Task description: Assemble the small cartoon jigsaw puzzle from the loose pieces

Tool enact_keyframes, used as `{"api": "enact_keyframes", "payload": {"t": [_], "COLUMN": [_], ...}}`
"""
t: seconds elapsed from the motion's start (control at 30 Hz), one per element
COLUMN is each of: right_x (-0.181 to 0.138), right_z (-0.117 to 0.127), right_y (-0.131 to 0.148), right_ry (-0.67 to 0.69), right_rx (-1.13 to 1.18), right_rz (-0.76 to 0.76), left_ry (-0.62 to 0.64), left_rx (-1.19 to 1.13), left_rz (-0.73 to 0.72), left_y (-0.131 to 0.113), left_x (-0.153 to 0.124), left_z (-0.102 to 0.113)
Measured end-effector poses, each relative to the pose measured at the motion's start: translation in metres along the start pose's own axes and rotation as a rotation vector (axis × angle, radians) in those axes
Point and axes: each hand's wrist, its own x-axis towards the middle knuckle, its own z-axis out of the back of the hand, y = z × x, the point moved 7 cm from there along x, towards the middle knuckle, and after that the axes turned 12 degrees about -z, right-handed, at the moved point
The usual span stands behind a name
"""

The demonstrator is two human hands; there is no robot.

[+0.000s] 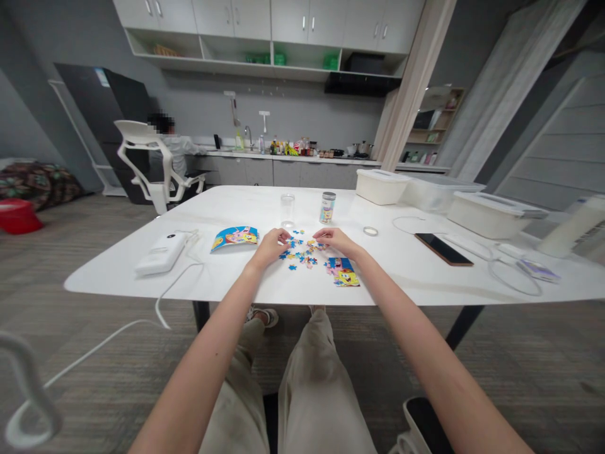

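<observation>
Several loose blue and yellow puzzle pieces (300,252) lie scattered on the white table (246,284) between my hands. My left hand (270,246) rests at their left edge, fingers curled and pinched over a piece. My right hand (333,239) is at their right edge, fingers curled down on the pieces. A partly joined cartoon section (344,271) lies just below my right hand. A cartoon picture card (235,238) lies left of my left hand.
Behind the pieces stand an empty clear jar (287,210) and a printed jar (327,207). A white power bank (161,252) with cable lies left, a black phone (443,248) and white boxes (380,186) right. A person sits at the far counter.
</observation>
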Motion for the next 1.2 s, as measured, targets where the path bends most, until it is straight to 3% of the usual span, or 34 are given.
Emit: {"api": "enact_keyframes", "payload": {"t": [0.13, 0.3, 0.47, 0.6, 0.83, 1.2], "right_x": [-0.002, -0.003, 0.0, 0.001, -0.003, 0.002], "right_z": [0.012, 0.01, 0.011, 0.011, 0.004, 0.01], "right_y": [0.003, -0.004, -0.007, -0.008, -0.006, -0.009], "right_ry": [-0.196, -0.126, -0.1, -0.083, -0.019, -0.021], "right_rx": [-0.39, -0.57, -0.598, -0.587, -0.58, -0.48], "right_rz": [0.102, 0.096, 0.062, 0.062, 0.14, 0.124], "left_ry": [-0.184, -0.208, -0.176, -0.229, -0.159, -0.156], "left_rx": [-0.402, -0.618, -0.791, -0.799, -0.728, -0.738], "left_rz": [0.143, 0.275, 0.28, 0.293, 0.324, 0.349], "left_y": [0.011, 0.015, 0.012, 0.016, 0.018, 0.015], "left_x": [-0.003, -0.009, -0.008, -0.008, -0.008, -0.01], "left_z": [-0.001, -0.009, -0.017, -0.016, -0.02, -0.022]}}
